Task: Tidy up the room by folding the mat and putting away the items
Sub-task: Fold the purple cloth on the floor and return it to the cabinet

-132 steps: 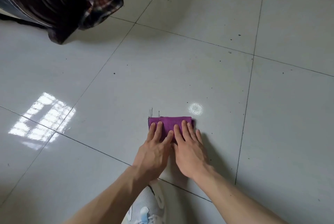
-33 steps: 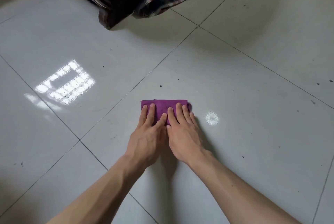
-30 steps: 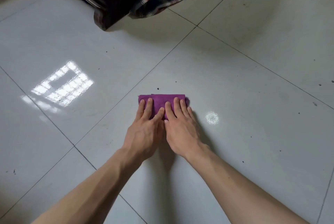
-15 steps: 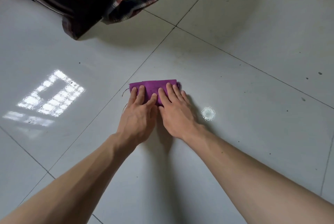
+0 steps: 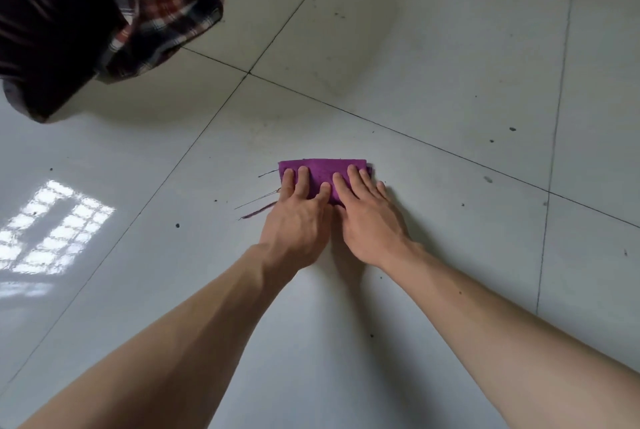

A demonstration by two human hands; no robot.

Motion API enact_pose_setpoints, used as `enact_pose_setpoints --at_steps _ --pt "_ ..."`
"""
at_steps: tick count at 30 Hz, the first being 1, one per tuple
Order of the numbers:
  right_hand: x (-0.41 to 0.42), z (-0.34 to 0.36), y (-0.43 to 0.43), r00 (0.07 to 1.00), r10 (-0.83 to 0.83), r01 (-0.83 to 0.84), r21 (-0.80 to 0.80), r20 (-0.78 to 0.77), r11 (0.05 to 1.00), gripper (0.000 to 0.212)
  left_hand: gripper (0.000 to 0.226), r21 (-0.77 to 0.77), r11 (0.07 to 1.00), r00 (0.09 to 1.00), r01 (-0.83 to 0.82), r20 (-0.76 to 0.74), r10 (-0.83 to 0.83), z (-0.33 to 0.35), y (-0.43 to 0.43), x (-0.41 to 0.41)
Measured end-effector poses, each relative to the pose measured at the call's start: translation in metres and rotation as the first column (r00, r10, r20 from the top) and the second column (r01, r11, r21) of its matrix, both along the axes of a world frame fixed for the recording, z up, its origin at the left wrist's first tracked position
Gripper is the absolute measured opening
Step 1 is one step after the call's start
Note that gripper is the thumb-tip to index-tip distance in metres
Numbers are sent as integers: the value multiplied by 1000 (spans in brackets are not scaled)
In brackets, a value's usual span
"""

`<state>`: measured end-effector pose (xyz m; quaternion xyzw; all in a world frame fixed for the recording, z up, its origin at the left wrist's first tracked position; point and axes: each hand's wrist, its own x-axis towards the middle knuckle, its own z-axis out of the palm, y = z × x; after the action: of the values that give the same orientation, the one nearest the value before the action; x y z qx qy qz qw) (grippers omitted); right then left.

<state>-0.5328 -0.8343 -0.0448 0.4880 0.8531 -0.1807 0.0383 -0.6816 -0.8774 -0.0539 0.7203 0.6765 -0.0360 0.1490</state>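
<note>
A small purple mat (image 5: 322, 172), folded into a compact rectangle, lies on the grey tiled floor (image 5: 450, 82) in the middle of the head view. My left hand (image 5: 297, 220) lies flat on its left half, fingers spread and pressing down. My right hand (image 5: 369, 220) lies flat on its right half in the same way, thumbs nearly touching. Neither hand curls around the mat. Loose purple threads (image 5: 258, 211) trail from the mat's left edge onto the floor. The near part of the mat is hidden under my fingers.
A heap of plaid cloth (image 5: 166, 2) and dark fabric (image 5: 52, 30) hangs down to the floor at the top left. Tile joints cross just beyond the mat. A bright window reflection (image 5: 52, 227) lies on the floor at the left.
Both hands have stayed flat on the folded mat. The view has swung, so the plaid heap sits further left, and loose threads now show at the mat's left edge.
</note>
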Motion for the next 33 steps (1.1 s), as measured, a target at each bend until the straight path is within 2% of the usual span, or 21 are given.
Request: enact_pose_setpoints --at_steps 2,5,10,14,15,18,22,24,26,28,33 --pt "8 0 8 1000 -9 9 -15 11 1000 57 69 2 997 995 72 -63 -72 6 5 11" --pt "9 2 -2 999 -35 34 -58 -10 998 57 77 -16 1000 999 24 -34 -25 6 -12 14" --pt "21 9 -35 999 -28 30 -87 24 996 57 48 54 983 978 173 -126 -166 18 -50 28" --pt "32 15 -81 997 -38 47 -144 64 988 63 58 32 977 967 210 -156 -203 21 -91 42" --pt "34 15 -90 996 -41 52 -122 83 991 67 57 38 976 965 215 -164 -206 20 -101 45" --pt "37 21 -115 991 -83 90 -61 101 994 62 51 44 975 959 218 -192 -206 30 -124 47" --pt "42 29 -151 983 -75 93 -102 166 990 67 52 73 975 964 209 -184 -193 31 -158 53" --pt "46 34 -159 990 -50 64 -112 129 992 70 54 36 975 961 220 -181 -210 24 -168 55" --pt "52 31 -167 991 -27 50 -172 133 984 60 57 -14 973 957 230 -179 -229 23 -178 57" --pt "59 29 -183 991 -19 39 -142 133 989 59 58 -43 971 950 236 -198 -240 24 -195 62" --pt "62 34 -211 991 7 17 -186 131 982 59 54 -120 957 919 263 -269 -287 27 -230 69"
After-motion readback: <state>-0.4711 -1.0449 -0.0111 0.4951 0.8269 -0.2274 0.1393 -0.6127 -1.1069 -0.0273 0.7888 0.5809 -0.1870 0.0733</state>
